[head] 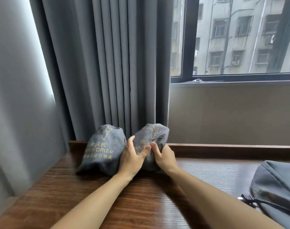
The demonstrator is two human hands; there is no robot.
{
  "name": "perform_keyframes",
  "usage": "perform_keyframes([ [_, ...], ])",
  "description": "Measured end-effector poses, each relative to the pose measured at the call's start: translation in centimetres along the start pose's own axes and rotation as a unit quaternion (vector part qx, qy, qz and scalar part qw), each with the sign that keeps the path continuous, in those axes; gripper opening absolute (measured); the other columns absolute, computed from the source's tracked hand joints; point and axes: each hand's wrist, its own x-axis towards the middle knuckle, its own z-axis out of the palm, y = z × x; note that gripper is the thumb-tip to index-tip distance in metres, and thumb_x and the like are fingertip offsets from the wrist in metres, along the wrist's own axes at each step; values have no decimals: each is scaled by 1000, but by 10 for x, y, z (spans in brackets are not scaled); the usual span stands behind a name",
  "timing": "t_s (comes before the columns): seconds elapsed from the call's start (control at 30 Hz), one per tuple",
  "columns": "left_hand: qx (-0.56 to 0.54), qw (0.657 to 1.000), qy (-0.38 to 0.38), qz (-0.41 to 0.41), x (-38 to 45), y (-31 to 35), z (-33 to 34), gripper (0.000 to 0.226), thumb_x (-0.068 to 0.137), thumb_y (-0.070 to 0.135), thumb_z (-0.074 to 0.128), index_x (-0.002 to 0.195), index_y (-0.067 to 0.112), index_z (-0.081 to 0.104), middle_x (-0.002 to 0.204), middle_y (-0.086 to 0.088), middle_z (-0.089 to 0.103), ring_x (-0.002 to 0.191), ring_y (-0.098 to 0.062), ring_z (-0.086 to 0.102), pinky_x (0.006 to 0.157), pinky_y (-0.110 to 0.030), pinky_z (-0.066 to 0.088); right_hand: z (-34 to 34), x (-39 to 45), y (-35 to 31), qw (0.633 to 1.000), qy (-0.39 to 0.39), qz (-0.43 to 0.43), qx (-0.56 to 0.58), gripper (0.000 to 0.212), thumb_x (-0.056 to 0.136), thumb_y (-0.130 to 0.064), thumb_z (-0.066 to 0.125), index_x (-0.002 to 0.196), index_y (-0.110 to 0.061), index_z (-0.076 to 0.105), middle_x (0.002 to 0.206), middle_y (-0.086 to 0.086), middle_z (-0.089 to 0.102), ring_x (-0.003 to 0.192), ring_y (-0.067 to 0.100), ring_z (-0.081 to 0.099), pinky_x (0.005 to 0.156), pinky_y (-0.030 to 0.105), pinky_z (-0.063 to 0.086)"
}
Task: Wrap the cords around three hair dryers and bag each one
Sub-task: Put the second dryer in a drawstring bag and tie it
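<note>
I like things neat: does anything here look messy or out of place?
Mostly tidy: two grey bags stand together by the curtain. A third bag lies apart at the table's right edge, black drawstring trailing loose.

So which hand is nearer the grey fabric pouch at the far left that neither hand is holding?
Left. The left hand lies beside that left grey fabric pouch; the right hand is farther away.

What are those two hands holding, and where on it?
Both hold the right-hand grey bag at its near half: left hand rests open on its left side, right hand grips its right side.
</note>
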Motion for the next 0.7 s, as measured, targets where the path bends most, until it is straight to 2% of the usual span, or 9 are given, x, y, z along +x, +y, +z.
perform_keyframes([
  [0.07,67,997,-23,14,-1,-4,3,96,88,68,64,160,16,26,159,-12,42,146,-28,41,114,-37,36,0,1,8,1000,17,-17,-14,53,99,-57,54,112,-6,61,103,6,70,105,33,68,76,28,41],
  [0.13,105,994,-41,-4,-1,-4,3,99,89,72,58,161,14,23,159,-15,42,145,-32,41,114,-41,37,1,-1,9,999,30,-22,-7,49,100,-53,57,115,-7,51,112,13,70,106,36,67,80,34,48],
  [0.2,136,988,-56,-37,0,-3,0,96,90,78,47,157,12,27,153,-17,47,141,-35,46,111,-45,40,0,-5,5,999,24,-43,-2,47,99,-49,61,119,-10,43,117,12,67,109,33,66,86,37,52],
  [0.27,209,975,-59,-53,0,-1,-7,93,90,82,35,146,9,39,144,-17,53,134,-37,52,104,-46,44,0,-9,2,998,-10,-58,-4,53,97,-47,65,126,-11,39,122,7,63,114,27,63,91,34,51],
  [0.37,353,935,-15,-25,-6,4,-15,92,92,82,25,142,7,43,138,-14,57,127,-33,57,96,-45,49,-1,-10,4,993,-39,-72,-81,71,88,-68,62,133,-18,42,128,5,62,120,26,60,98,40,52],
  [0.47,424,904,-5,53,-10,3,-17,90,95,79,16,161,19,14,143,-13,48,129,-32,50,97,-45,49,-6,-9,2,979,-69,-37,-186,105,72,-93,46,148,-22,34,130,13,58,124,34,56,102,47,50],
  [0.57,443,889,-39,108,-12,-4,-17,93,82,78,-8,164,34,-3,147,-11,42,129,-31,46,101,-47,44,-9,-9,-3,964,-79,13,-254,130,65,-100,39,160,-15,15,143,19,52,132,39,51,107,48,46],
  [0.63,441,891,-49,97,-13,-7,-18,94,80,80,-7,163,35,-8,151,-12,40,132,-31,44,104,-48,40,-11,-14,-5,956,-30,10,-293,130,70,-97,45,160,-8,15,145,17,52,131,38,53,104,48,44],
  [0.7,435,894,-59,85,-16,-6,-20,102,78,87,-3,164,33,-6,158,-12,33,139,-32,39,108,-50,37,-19,-23,-6,950,-6,-44,-310,118,76,-88,52,159,-13,15,139,14,54,126,37,54,100,49,45],
])
